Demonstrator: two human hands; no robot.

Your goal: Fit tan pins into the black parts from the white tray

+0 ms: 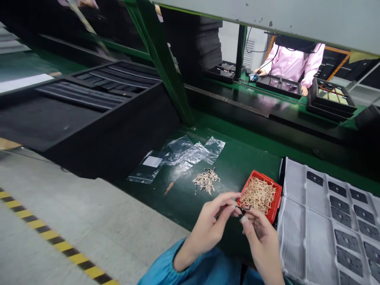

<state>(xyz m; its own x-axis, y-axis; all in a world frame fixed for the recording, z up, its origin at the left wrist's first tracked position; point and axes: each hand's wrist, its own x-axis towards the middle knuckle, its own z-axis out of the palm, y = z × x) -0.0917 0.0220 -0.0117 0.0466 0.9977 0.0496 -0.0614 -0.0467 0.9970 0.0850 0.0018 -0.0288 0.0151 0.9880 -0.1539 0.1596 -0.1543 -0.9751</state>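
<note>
My left hand [212,221] and my right hand [263,237] meet in front of the red tray, fingertips pinched on a small thin black piece [247,208]. Its exact kind is too small to make out, and the fingers cover part of it. Just behind my hands is the red plastic tray [278,201], heaped with small tan strips [259,194]. Left of it, a loose pile of tan and black small strips [207,181] lies on the green table [237,158].
See-through plastic bags [190,152] lie behind the pile. To the right stands a ribbed white tray [292,233] with flat black parts [347,239]. A large black bin [124,130] and a green post [166,63] stand left. Across the bench, a person in pink [292,65] handles black trays.
</note>
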